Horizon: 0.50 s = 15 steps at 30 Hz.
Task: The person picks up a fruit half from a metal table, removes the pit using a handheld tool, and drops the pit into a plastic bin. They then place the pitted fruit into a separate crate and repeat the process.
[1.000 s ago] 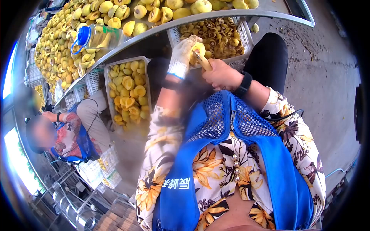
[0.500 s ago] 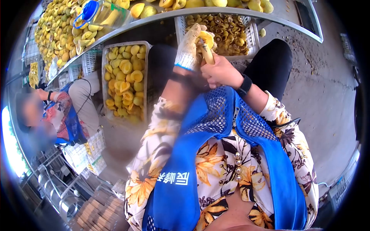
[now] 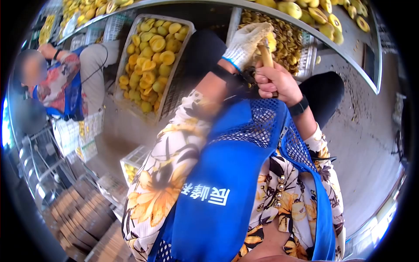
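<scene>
My left hand (image 3: 248, 43), in a whitish knit glove with a blue edge, is closed round a yellow fruit half (image 3: 271, 42). The fruit shows only in part beyond the glove. My right hand (image 3: 279, 84) is bare and wrapped round the light wooden handle of a tool (image 3: 266, 54), whose upper end is at the fruit. Both hands are close together over a crate of brownish fruit scraps (image 3: 307, 54). To their left stands a white crate (image 3: 188, 32) filled with yellow-orange fruit halves (image 3: 148, 65).
A metal-edged table (image 3: 305, 28) with yellow fruit crosses the top. A co-worker (image 3: 65, 83) in a blue apron sits at the left. Behind are a small crate (image 3: 133, 159) and stacked brown blocks (image 3: 78, 214). My knee (image 3: 327, 94) is right of the scraps crate.
The view has turned and shifted, so my hands and the fruit crate appear farther right. My left hand still holds the fruit, now more covered by the glove, and my right still grips the tool.
</scene>
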{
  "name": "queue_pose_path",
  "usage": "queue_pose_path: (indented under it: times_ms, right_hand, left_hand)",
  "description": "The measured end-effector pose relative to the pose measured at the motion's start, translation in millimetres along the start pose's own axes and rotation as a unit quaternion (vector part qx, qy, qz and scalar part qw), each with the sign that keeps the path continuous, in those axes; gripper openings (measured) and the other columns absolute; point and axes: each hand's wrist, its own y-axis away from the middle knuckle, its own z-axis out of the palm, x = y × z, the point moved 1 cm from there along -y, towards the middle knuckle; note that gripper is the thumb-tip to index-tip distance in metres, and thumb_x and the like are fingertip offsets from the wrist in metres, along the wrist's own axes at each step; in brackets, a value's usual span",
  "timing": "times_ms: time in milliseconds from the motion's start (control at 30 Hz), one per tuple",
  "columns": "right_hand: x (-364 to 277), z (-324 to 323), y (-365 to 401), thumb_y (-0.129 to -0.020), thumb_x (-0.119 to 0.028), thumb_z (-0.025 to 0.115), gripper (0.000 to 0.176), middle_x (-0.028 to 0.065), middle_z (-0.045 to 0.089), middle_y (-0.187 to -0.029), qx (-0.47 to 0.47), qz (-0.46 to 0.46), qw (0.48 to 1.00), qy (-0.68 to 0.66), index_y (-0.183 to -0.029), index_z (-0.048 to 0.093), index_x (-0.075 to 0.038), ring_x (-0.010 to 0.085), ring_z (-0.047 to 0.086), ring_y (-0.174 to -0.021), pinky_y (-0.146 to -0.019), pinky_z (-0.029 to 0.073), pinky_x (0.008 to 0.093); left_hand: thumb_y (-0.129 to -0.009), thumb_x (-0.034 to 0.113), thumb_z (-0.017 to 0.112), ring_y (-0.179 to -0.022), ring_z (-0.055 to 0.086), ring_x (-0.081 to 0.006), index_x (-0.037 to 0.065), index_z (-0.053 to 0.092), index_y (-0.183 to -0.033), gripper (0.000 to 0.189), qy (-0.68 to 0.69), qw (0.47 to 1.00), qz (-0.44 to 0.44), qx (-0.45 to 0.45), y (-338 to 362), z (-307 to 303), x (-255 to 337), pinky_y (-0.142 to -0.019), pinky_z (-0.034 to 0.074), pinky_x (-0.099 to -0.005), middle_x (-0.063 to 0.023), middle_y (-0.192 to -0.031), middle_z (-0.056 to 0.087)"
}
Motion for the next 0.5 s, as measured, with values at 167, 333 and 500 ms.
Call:
queue_pose_path:
  times_ms: [167, 333, 500]
  right_hand:
    - [9.8, -5.9, -7.9, -0.086, -0.007, 0.049, 0.009, 0.0006, 0.045, -0.065, -0.031, 0.001, 0.999, -0.04, -0.095, 0.046, -0.01, 0.0064, 0.035, -0.041, -0.038, 0.03, 0.0228]
    - [25.1, 7.6, -17.0, -0.08, -0.006, 0.046, 0.009, 0.0058, 0.05, -0.06, 0.203, -0.127, 0.903, 0.357, -0.087, 0.042, -0.002, 0.017, 0.051, -0.041, -0.04, 0.042, 0.0329]
    - [30.5, -6.3, -30.4, -0.08, -0.006, 0.047, 0.006, 0.0057, 0.049, -0.06, 0.217, -0.228, 0.82, 0.478, -0.085, 0.043, -0.003, 0.0148, 0.049, -0.042, -0.041, 0.042, 0.0302]
  left_hand:
    - [-0.087, 0.028, 0.054, -0.066, 0.058, -0.0249, 0.003, 0.052, -0.099, 0.028, 0.119, 0.993, -0.021, -0.004, -15.1, -23.6, -41.0, -0.057, 0.05, -0.0346, -0.0132, -0.084, 0.06]
    - [-0.089, 0.021, 0.047, -0.085, 0.059, -0.022, -0.002, 0.049, -0.106, 0.028, -0.035, 0.994, 0.103, 0.001, -6.0, -18.4, -35.7, -0.074, 0.049, -0.0293, -0.0137, -0.09, 0.061]
    - [-0.089, 0.019, 0.05, -0.087, 0.059, -0.021, 0.0, 0.051, -0.108, 0.027, 0.097, 0.995, 0.035, 0.002, -11.4, -23.6, -36.5, -0.075, 0.051, -0.0307, -0.0114, -0.097, 0.059]
